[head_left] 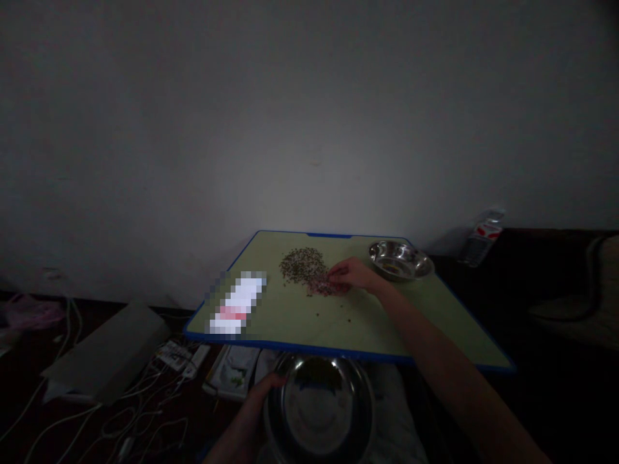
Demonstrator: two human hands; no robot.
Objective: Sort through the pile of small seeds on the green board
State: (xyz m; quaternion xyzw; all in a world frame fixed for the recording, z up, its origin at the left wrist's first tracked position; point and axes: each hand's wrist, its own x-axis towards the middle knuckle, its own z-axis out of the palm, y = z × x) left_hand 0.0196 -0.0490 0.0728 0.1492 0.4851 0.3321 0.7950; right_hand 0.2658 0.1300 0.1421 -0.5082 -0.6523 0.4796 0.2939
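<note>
Head: L hand [267, 388] grip on bowl [320, 415] nr tabletop [290, 322] edge; R hand [354, 276] grip unclear, by pile [304, 265], w/ room nearside

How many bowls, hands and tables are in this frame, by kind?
Bowls: 2 (upper bowl, lower bowl)
Hands: 2 (left hand, right hand)
Tables: 1 (green table)
Total: 5

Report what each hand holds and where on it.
Left hand: lower metal bowl, by its upper-left rim. Right hand: fingers at the seed-like pile; can't tell if anything is pinched.
</note>
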